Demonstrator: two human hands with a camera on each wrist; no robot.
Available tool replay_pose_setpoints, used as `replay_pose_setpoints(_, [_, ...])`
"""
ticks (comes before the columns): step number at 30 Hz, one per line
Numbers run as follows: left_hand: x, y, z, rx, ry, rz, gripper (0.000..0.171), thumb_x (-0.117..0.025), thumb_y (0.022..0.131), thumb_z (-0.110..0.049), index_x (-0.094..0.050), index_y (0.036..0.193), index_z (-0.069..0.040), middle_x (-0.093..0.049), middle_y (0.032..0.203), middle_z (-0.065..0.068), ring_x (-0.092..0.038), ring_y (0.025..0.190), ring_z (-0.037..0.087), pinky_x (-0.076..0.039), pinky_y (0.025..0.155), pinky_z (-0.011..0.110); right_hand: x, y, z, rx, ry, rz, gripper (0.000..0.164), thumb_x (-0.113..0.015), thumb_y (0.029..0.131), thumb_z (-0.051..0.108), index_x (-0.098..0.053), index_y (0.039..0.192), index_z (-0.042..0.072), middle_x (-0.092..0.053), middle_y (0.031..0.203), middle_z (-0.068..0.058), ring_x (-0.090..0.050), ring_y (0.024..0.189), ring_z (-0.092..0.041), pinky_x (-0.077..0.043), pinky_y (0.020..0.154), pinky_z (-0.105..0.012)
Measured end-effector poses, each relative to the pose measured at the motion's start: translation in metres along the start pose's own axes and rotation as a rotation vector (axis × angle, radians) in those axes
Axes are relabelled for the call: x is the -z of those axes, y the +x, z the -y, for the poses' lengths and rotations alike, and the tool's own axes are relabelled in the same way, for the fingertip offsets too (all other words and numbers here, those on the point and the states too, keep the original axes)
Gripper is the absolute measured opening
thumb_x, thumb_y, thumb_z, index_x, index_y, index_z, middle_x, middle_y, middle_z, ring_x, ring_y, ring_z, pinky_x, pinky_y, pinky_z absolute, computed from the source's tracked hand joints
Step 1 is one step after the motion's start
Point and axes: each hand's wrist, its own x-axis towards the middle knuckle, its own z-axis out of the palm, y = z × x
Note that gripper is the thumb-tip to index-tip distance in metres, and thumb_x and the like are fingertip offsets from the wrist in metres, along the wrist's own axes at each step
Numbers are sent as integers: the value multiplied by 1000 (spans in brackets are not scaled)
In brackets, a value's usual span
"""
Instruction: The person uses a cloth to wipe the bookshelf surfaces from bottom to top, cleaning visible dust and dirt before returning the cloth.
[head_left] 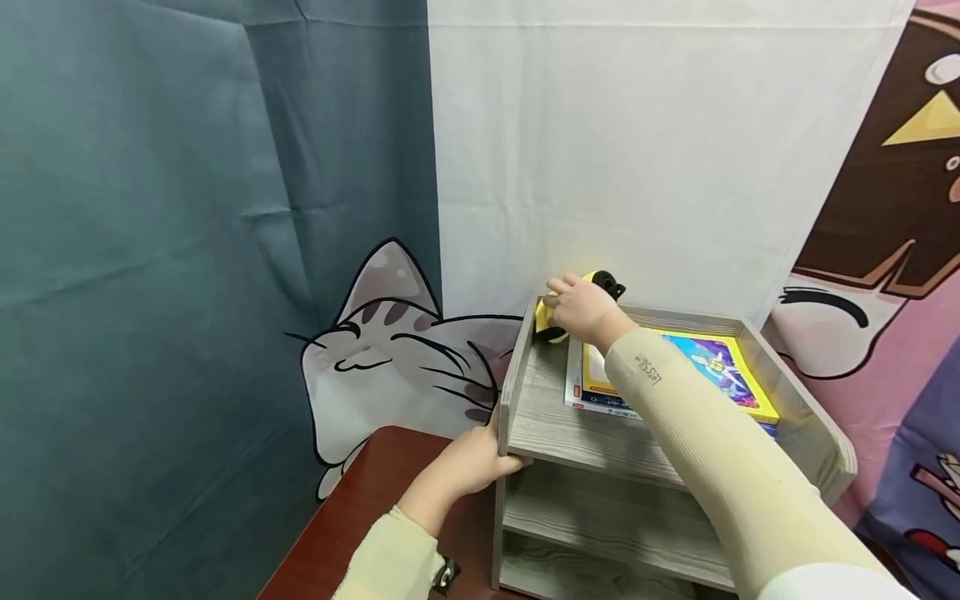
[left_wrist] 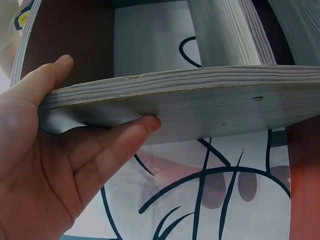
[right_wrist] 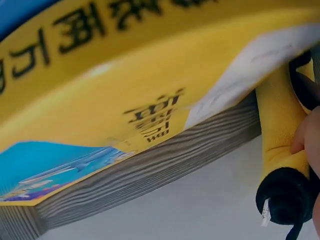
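A small grey wood-grain shelf [head_left: 645,467] stands on a reddish-brown table. My left hand [head_left: 468,458] grips the front edge of its left side panel [left_wrist: 210,100], thumb on the inner face and fingers along the outer face. At the back left corner of the top tier, my right hand [head_left: 585,312] holds a yellow and black soft plush toy [right_wrist: 282,135]. Black rounded parts show at the toy's ends, and a small white tag hangs from one. Beside it on the same tier lies a stack of books, the uppermost a yellow book [head_left: 753,392] with a blue and purple picture.
The reddish-brown table [head_left: 375,500] extends left of the shelf. Behind hangs a white curtain [head_left: 615,150], with a teal curtain [head_left: 150,292] to the left bearing a cartoon cat [head_left: 382,358] near the corner. A pink patterned cloth [head_left: 885,400] hangs at the right.
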Motion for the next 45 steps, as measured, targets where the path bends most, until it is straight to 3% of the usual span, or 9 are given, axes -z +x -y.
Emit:
replay_pose_setpoints(3, [-1, 2, -2, -1, -11, -3, 66, -67, 81, -38, -35, 129, -6, -65, 96, 18, -64, 83, 26, -48, 70, 39, 1, -8, -8, -46, 56, 17, 13, -66, 80, 23, -74, 90, 25, -59, 108, 6, -36, 91, -21, -29, 76, -34])
replay_pose_setpoints(8, [-1, 3, -3, 1, -26, 4, 69, -67, 82, -37, -32, 133, -6, -65, 100, 18, -64, 83, 25, -48, 71, 40, 2, -25, -20, -108, 153, 53, 26, -66, 81, 17, -71, 106, 22, -56, 122, -1, -41, 104, -25, -32, 80, -35])
replay_pose_setpoints(10, [-1, 3, -4, -5, -34, 3, 72, -66, 82, -37, -29, 135, -6, -65, 101, 18, -63, 83, 24, -48, 71, 40, 2, -32, -23, -136, 183, 55, 27, -69, 79, 15, -71, 106, 19, -55, 125, -3, -41, 105, -26, -32, 80, -35])
replay_pose_setpoints(17, [-1, 5, -5, -12, -38, 0, 63, -64, 84, -37, -33, 131, -7, -64, 103, 18, -63, 88, 26, -47, 74, 42, -6, -58, -30, -214, 202, 98, 32, -68, 79, 9, -70, 109, 20, -54, 120, -5, -39, 97, -26, -31, 77, -36])
replay_pose_setpoints(23, [-2, 4, -3, 21, -74, -12, 64, -59, 88, -39, -31, 136, -6, -62, 108, 20, -62, 93, 28, -47, 76, 43, -13, -77, -28, -271, 183, 185, 40, -69, 79, 3, -67, 115, 21, -51, 125, -6, -39, 104, -29, -32, 82, -39])
replay_pose_setpoints(30, [-3, 2, -4, 72, -139, 4, 65, -58, 89, -37, -27, 138, -9, -63, 98, 19, -58, 62, 16, -45, 57, 34, -17, -95, -25, -323, 172, 221, 41, -66, 82, 4, -65, 118, 24, -53, 117, -7, -40, 102, -29, -33, 82, -39])
replay_pose_setpoints(34, [-4, 0, -4, 77, -147, -9, 69, -58, 89, -35, -23, 142, -9, -63, 101, 22, -62, 69, 22, -47, 62, 39, -19, -102, -24, -344, 193, 234, 39, -64, 84, 3, -66, 117, 23, -53, 113, -8, -39, 100, -29, -32, 82, -40])
replay_pose_setpoints(40, [-6, -2, -7, 85, -112, -33, 67, -58, 89, -34, -24, 141, -8, -61, 110, 23, -63, 92, 31, -47, 75, 45, -20, -110, -26, -361, 181, 278, 38, -68, 81, 2, -67, 112, 24, -53, 113, -7, -38, 102, -30, -30, 84, -41])
replay_pose_setpoints(45, [-5, -3, -10, 113, -97, -34, 68, -57, 89, -35, -23, 143, -8, -62, 108, 23, -63, 89, 31, -47, 72, 46, -20, -119, -29, -387, 165, 304, 27, -62, 85, 3, -70, 104, 21, -54, 111, -8, -38, 101, -30, -31, 85, -41])
